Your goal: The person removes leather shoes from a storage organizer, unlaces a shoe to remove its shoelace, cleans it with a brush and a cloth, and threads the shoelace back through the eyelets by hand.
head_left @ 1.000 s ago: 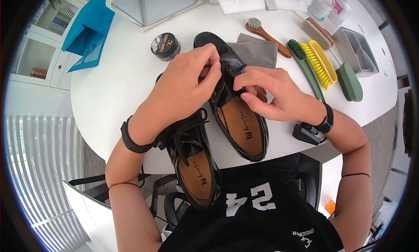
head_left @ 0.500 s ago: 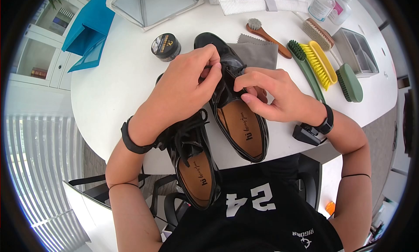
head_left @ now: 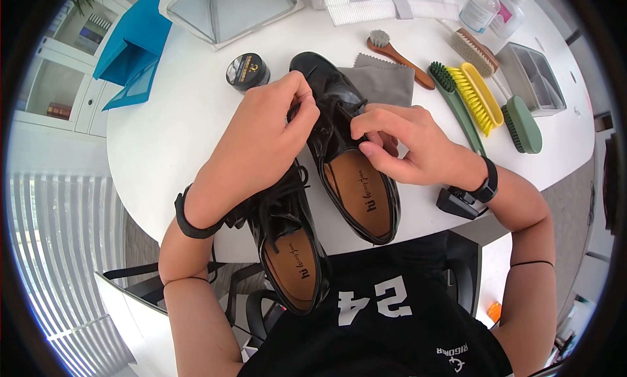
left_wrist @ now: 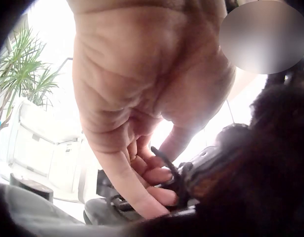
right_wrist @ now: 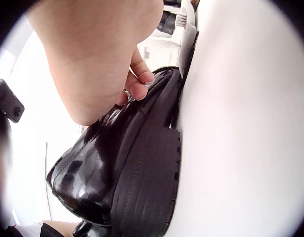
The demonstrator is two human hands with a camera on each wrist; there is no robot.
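Observation:
The right-hand black shoe (head_left: 339, 83) stands on the table, toe away from the person, with tan insole visible. My left hand (head_left: 261, 135) pinches a black lace (left_wrist: 172, 170) over its left side. Curled round the right edge of its lacing is my right hand (head_left: 418, 145), thumb and forefinger at the flap; the exact grip is partly hidden. In the right wrist view, fingertips (right_wrist: 137, 90) touch the glossy upper (right_wrist: 92, 168). A second black shoe (head_left: 297, 263), laces loose, lies beneath my left forearm, its heel past the table's near edge.
A round tin (head_left: 247, 71) stands left of the shoe's toe. Right of it lie a grey cloth (head_left: 385, 83), a wooden brush (head_left: 398, 54), green and yellow brushes (head_left: 482, 99) and a clear organizer (head_left: 532, 77). Two pump bottles (head_left: 480, 11) stand behind.
My left hand has moved left, away from the middle of the lacing, uncovering more of the upper. My right hand has barely moved, and the right-hand shoe has shifted slightly.

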